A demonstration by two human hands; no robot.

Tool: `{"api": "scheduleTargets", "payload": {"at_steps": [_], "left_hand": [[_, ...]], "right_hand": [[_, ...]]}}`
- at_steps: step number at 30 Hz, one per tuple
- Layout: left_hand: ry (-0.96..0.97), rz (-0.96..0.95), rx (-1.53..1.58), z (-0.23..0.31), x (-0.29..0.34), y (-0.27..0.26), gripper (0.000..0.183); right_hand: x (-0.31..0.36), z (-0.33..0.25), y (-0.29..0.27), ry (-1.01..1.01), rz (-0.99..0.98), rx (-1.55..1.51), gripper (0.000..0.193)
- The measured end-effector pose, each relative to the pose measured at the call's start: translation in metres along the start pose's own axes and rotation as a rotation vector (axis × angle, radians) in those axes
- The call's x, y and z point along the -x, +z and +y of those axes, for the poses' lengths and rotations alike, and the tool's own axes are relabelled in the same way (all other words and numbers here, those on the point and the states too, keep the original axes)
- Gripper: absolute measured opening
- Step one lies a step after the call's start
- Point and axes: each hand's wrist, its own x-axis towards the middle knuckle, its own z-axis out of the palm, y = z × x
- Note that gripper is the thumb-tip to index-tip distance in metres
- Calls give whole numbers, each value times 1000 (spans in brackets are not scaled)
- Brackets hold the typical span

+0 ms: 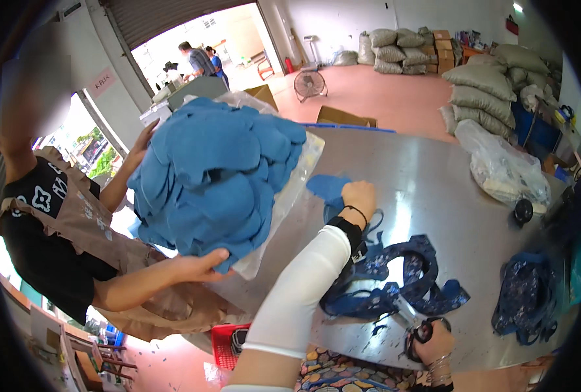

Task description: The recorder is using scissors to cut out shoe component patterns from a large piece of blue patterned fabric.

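Note:
My left hand, in a white sleeve with a dark wristband, is closed on a plain blue fabric piece over the metal table. Its fingertips are mostly hidden. Lower down, my right hand grips a pair of scissors by the dark handles, blades pointing up and left. The blades lie by dark blue patterned fabric pieces heaped on the table. To the left, a co-worker's two hands hold a large pile of blue fabric pieces on clear plastic.
A second patterned fabric bundle lies at the table's right. A clear plastic bag rests at the far right edge. Beyond stand a floor fan, stacked sacks and a cardboard box. A red basket sits below, left.

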Motion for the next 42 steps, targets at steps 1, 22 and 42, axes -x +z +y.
{"api": "scheduleTargets", "payload": {"at_steps": [1, 22, 42], "left_hand": [[-57, -52, -12, -5, -18, 32, 14], [-306, -376, -40, -148, 80, 39, 32], [-548, 75, 980, -186, 274, -1, 20]], "right_hand": [[0, 9, 4, 17, -27, 6, 45], [-1, 12, -9, 45, -156, -74, 40], [5, 4, -11, -21, -101, 50, 40]]}}
